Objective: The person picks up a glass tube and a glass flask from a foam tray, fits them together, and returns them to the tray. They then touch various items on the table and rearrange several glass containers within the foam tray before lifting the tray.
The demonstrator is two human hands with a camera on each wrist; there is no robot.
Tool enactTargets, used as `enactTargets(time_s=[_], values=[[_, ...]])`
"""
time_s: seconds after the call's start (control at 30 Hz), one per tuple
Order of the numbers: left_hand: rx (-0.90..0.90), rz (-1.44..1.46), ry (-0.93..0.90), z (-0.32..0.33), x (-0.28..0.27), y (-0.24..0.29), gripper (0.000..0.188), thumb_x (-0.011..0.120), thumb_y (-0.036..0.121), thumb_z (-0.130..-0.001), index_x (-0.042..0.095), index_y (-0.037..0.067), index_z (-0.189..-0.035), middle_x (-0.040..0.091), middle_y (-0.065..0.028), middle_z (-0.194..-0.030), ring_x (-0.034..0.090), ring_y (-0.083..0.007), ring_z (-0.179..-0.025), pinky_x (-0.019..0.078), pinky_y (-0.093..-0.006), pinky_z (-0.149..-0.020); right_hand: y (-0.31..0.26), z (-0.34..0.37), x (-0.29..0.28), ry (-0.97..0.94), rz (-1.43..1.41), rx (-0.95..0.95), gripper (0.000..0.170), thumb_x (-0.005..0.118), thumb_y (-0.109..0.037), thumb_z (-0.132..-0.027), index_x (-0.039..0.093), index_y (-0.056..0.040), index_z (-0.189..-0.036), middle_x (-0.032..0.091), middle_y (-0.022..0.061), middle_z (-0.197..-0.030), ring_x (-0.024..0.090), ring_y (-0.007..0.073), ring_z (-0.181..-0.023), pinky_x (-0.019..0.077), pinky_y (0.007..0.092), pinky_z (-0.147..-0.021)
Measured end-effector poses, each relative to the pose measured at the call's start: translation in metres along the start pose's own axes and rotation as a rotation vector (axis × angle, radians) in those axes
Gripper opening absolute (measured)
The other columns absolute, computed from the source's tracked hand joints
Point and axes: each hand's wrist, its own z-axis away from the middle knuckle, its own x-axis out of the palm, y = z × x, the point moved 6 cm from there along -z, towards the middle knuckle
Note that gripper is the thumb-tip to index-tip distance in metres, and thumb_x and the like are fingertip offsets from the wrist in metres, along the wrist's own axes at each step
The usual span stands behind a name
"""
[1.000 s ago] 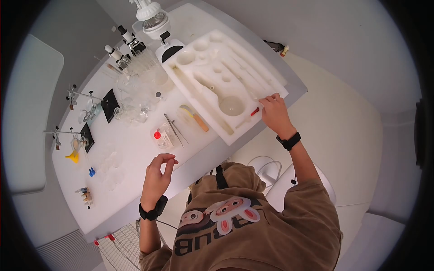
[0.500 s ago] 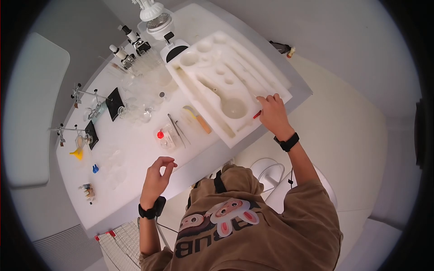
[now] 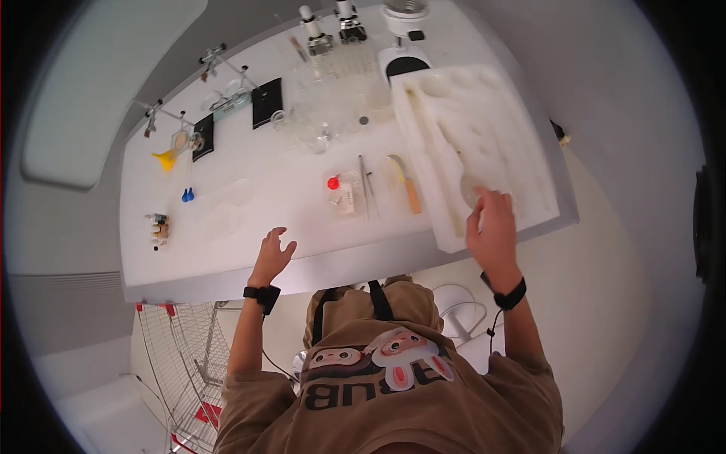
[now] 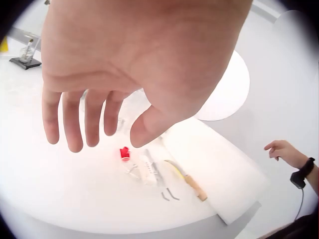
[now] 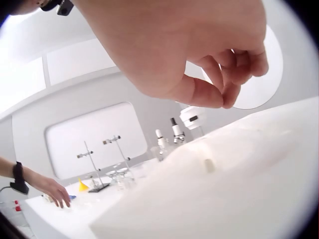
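Note:
My right hand (image 3: 494, 231) hovers over the near part of a white foam tray (image 3: 423, 163) with moulded hollows. In the right wrist view its thumb and forefinger (image 5: 229, 94) meet at the tips, the other fingers are curled, and nothing shows between them. It covers part of the round hollow (image 3: 470, 189). My left hand (image 3: 272, 259) hangs over the table's near edge, fingers apart and relaxed, holding nothing. Nearest beyond it are a clear packet with a red cap (image 3: 333, 183), metal tweezers (image 3: 363, 181) and a curved yellow blade with a wooden handle (image 3: 412, 195).
Clear glassware (image 3: 314, 125) crowds the back middle, with two microscopes (image 3: 316, 38) behind. Lab stands with black bases (image 3: 267, 102) and a yellow funnel (image 3: 165, 160) stand at the left. Blue rubber bulbs (image 3: 187, 194) and small bottles (image 3: 159, 227) lie nearer. A wire cart (image 3: 189, 356) is below the table.
The head view has swung, so the table appears turned and shifted right. My right hand has moved from the tray's edge to its round hollow; the red item beside it no longer shows. My left fingers have straightened.

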Motion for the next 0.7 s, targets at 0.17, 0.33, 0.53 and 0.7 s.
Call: enactTargets(time_s=[0.17,0.33,0.53,0.7], values=[[-0.047,-0.083,0.062,0.006,-0.007,-0.054,0.049,0.067,0.025,-0.09,0.05,-0.004,-0.125,0.059,-0.0246,-0.122,0.056,-0.0385,-0.115,0.0477,-0.0439,-0.095,-0.08,0.039,0.089,-0.31,-0.114,-0.233,0.032,0.057,-0.002,-0.076,0.057,0.0008,-0.108,0.057,0.0168,-0.089,0.053,0.0355,-0.089,0.0457,0.0443,-0.079],[-0.163,0.078,0.027,0.01,-0.036,-0.111,0.05,0.063,0.034,-0.093,0.053,-0.006,-0.121,0.059,-0.0265,-0.122,0.053,-0.0406,-0.118,0.0444,-0.0448,-0.099,-0.156,0.075,0.201,-0.509,-0.194,-0.272,0.039,0.058,-0.005,-0.077,0.054,0.0048,-0.115,0.06,0.0203,-0.095,0.055,0.0364,-0.095,0.0459,0.0461,-0.086],[-0.116,-0.084,0.144,0.034,-0.079,-0.179,0.049,0.068,0.028,-0.088,0.054,-0.008,-0.118,0.061,-0.0254,-0.115,0.054,-0.0423,-0.111,0.0442,-0.0468,-0.096,-0.238,0.067,0.328,-0.648,-0.102,-0.412,0.054,0.063,-0.012,-0.082,0.045,0.0086,-0.127,0.054,0.0259,-0.117,0.048,0.0402,-0.117,0.0408,0.0472,-0.1],[-0.219,-0.099,0.247,0.058,-0.111,-0.286,0.066,0.073,0.034,-0.084,0.048,-0.014,-0.123,0.052,-0.0309,-0.126,0.045,-0.0452,-0.12,0.0324,-0.0503,-0.106,-0.258,0.055,0.401,-0.631,0.13,-0.362,0.075,0.069,-0.026,-0.082,0.036,0.0119,-0.138,0.037,0.0351,-0.141,0.029,0.0497,-0.135,0.0295,0.0563,-0.11]])
